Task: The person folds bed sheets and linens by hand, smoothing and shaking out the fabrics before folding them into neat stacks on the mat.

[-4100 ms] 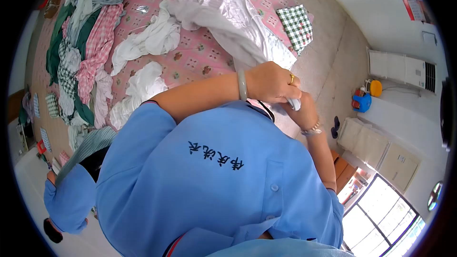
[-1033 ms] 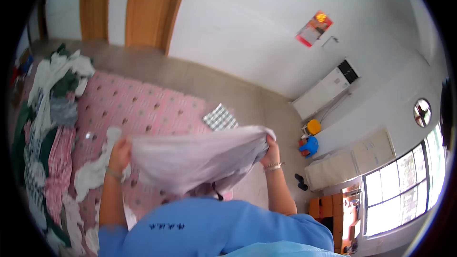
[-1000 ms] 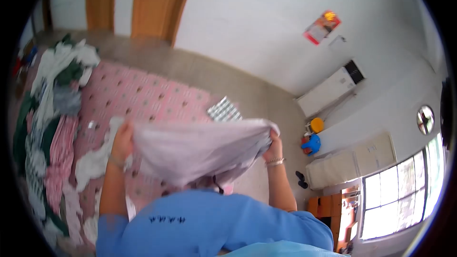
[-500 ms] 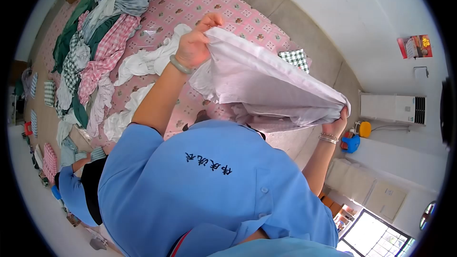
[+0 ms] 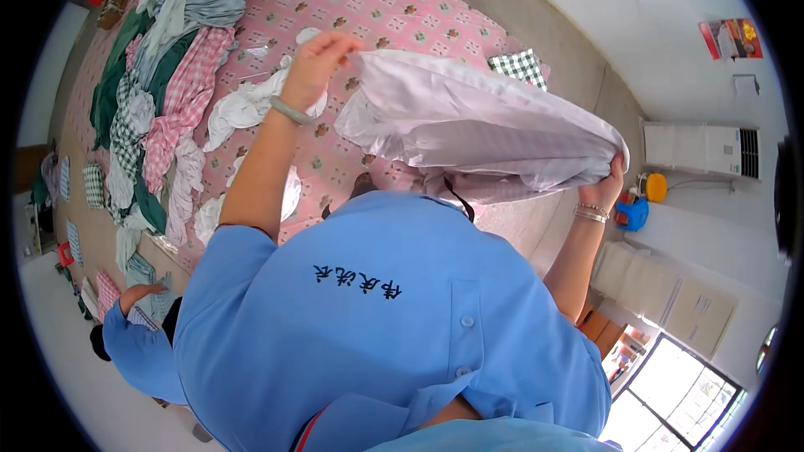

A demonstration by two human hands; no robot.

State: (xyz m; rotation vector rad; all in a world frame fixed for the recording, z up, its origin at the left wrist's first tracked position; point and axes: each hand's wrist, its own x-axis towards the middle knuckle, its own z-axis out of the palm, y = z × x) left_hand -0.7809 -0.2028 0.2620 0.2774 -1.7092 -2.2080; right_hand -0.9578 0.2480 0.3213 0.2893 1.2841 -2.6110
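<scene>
A white, slightly translucent cloth (image 5: 477,117) with a broad hem is stretched between my two hands, its lower part hanging in loose folds. My left hand (image 5: 316,63), a pale bangle on its wrist, pinches the cloth's left corner with its fingertips. At the opposite end, my right hand (image 5: 605,187) is closed around the bunched edge, partly hidden by the fabric. Below and left of the cloth, crumpled white linens (image 5: 247,109) lie on the pink patterned sheet (image 5: 402,0).
A heap of green, white and checked linens (image 5: 172,92) covers the left side. A folded green-checked cloth (image 5: 519,69) lies near the far edge. Another person in a blue shirt (image 5: 142,356) handles cloth at lower left. A white air conditioner (image 5: 699,149) stands by the right wall.
My left hand has shifted left and slightly down, its fingers now straighter at the corner. My right hand has moved slightly right, and the cloth hangs a little flatter. The co-worker's arm has moved.
</scene>
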